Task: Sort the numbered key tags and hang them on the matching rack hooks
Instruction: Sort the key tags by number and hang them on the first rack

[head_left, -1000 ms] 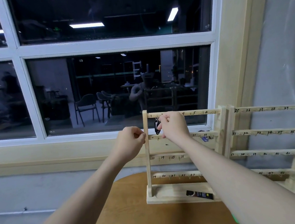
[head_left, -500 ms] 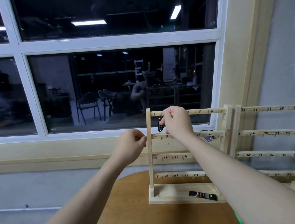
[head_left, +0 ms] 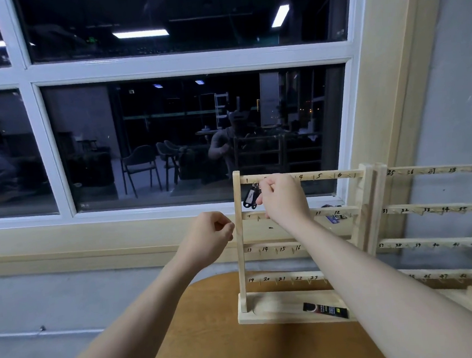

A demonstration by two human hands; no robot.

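Both hands are working at the left end of the wooden key rack (head_left: 297, 177), which serves as the landmark. Left of the rack's left post, the left hand (head_left: 210, 238) is hovering in a loose fist, fingers curled and thumb tucked against them; whether it is holding anything inside I cannot tell. Right of that post, the right hand (head_left: 283, 199) is reaching to the top rail, its fingertips pinching at the metal ring of a black key tag (head_left: 249, 198), which is dangling just under the rail between the marks for 1 and 2. Whether the ring is already sitting on a hook cannot be made out.

Judging by its look, the tag is light, stiff plastic on a small wire ring, likely to swing and twist freely; the ring is the place to hold it, since steering the ring is what gets it over the hook.

Further right along the rack, a blue tag (head_left: 332, 218) is hanging near the 12 mark, a dark packet (head_left: 325, 310) is lying in the base tray, and a second rack (head_left: 440, 208) is standing against its right end. Room is tight behind, where the window sill (head_left: 120, 233) is running close; open counter (head_left: 214, 344) is lying in front of the rack.
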